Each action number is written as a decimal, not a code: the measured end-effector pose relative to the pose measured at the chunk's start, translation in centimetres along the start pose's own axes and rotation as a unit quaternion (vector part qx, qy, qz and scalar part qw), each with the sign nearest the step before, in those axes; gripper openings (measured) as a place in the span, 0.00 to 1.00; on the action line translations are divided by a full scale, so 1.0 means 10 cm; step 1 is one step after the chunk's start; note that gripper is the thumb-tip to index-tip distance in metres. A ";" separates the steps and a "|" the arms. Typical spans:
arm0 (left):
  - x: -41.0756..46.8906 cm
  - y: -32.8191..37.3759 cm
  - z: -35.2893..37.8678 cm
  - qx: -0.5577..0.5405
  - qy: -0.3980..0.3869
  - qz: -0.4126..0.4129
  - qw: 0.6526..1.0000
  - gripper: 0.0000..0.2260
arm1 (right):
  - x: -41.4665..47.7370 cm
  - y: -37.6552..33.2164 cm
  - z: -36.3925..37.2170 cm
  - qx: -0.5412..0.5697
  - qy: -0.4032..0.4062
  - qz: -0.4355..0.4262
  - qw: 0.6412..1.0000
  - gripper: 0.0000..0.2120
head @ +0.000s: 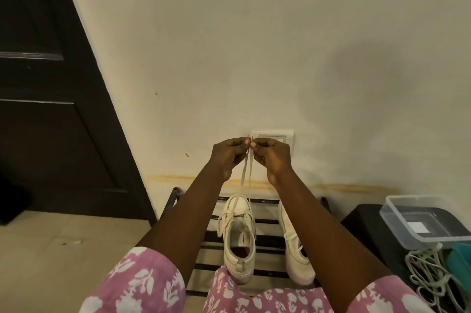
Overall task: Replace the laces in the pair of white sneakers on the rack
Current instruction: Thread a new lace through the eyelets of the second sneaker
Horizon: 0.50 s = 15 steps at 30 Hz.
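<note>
Pinching the two ends of a lace (244,175) side by side, the left hand (229,157) and right hand (271,157) are held up with fingertips almost touching. Straight below them the strands run down to a white sneaker (239,238) on the black rack (265,221). The second sneaker (295,249) lies below the right hand. Loose laces (428,277) sit lower, far to its right.
</note>
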<state>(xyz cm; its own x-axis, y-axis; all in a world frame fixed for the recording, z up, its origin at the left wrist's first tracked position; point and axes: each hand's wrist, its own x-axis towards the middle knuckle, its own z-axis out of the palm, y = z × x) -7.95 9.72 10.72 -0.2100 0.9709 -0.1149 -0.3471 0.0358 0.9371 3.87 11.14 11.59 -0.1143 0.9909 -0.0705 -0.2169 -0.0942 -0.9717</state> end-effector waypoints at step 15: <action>0.09 -0.14 -0.11 0.082 -0.006 -0.049 0.995 0.08 | 0.11 0.21 -0.15 -0.020 -0.012 0.029 0.999 0.12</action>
<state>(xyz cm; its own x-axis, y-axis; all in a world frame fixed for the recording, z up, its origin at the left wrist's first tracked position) -8.63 10.31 8.95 -0.1718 0.9634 -0.2057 -0.2113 0.1679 0.9629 4.74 12.22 9.16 -0.1487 0.9812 -0.1227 -0.1693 -0.1475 -0.9745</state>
